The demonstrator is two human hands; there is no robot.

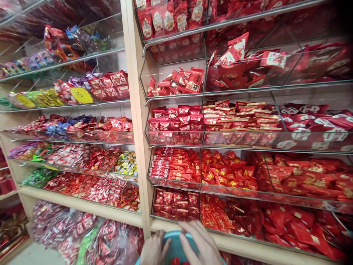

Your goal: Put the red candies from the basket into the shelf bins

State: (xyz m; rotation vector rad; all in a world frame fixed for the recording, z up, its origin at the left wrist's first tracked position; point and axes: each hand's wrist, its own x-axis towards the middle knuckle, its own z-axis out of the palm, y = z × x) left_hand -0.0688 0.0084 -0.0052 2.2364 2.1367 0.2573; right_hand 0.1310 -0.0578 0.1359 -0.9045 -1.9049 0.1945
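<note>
At the bottom of the view is a teal plastic basin (174, 234) with a few small red packets (178, 261) inside. My left hand (152, 248) is on the basin's left rim, thumb over the inner side and fingers bent over the edge. My right hand (200, 243) lies across the right side of the basin, fingers stretched out and spread, the longest reaching past the far rim; nothing shows in it. Just beyond the fingers stands a shelf bin of dark red square packets (176, 202), with orange-red packets (215, 213) in the bin to its right.
Wooden shelving with clear-fronted bins of wrapped sweets fills the view. An upright post (137, 121) divides two units. Large clear bags of sweets (110, 239) lie at the lower left. A yellow tag (82, 95) reads 15. A wooden ledge (242, 243) runs below the right-hand bins.
</note>
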